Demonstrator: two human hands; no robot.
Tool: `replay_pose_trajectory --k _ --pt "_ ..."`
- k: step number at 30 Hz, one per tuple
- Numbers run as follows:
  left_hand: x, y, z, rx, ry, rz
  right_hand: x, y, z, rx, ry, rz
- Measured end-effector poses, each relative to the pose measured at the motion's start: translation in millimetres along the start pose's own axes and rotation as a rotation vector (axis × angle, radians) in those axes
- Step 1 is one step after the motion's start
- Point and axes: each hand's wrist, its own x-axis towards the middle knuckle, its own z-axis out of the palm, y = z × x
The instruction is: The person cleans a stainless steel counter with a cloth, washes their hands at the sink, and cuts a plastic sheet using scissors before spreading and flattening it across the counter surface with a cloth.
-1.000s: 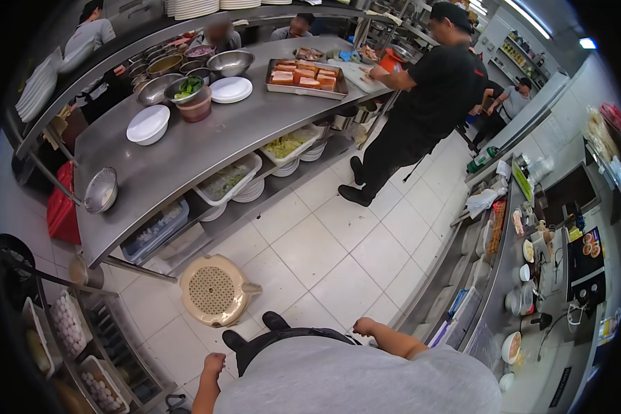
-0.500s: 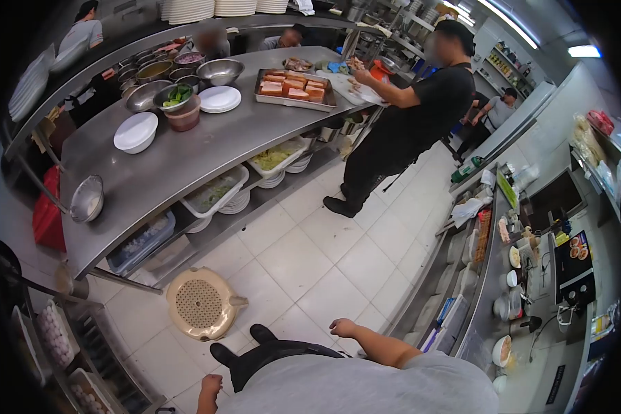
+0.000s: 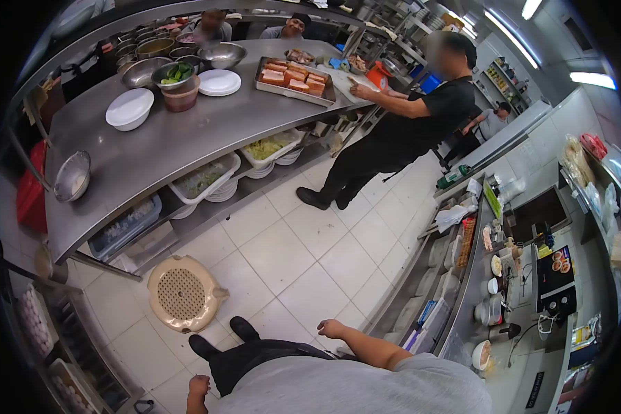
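My left hand hangs low beside my dark trousers, its fingers curled in, with nothing visible in it. On the other side, over the tiled floor, my right hand is held out from my body. Its fingers are curled too, and no object shows in it. Neither hand touches anything. A beige plastic stool with a perforated round top stands on the floor in front of my feet, nearest to my left hand.
A steel table carries a tray of pork blocks, white plates and a metal strainer. A co-worker in black stands at its far end. A long counter runs along my right; eggs sit left.
My view has shifted slightly. The co-worker in black has lowered their hands to the board and stepped nearer the table. Both my hands stay low and away from objects.
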Motion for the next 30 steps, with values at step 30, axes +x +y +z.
replay_pose_trajectory --k 30 --pt "-78 13 -49 -0.026 0.147 -0.186 -34 -219 -177 -0.282 -0.139 -0.482"
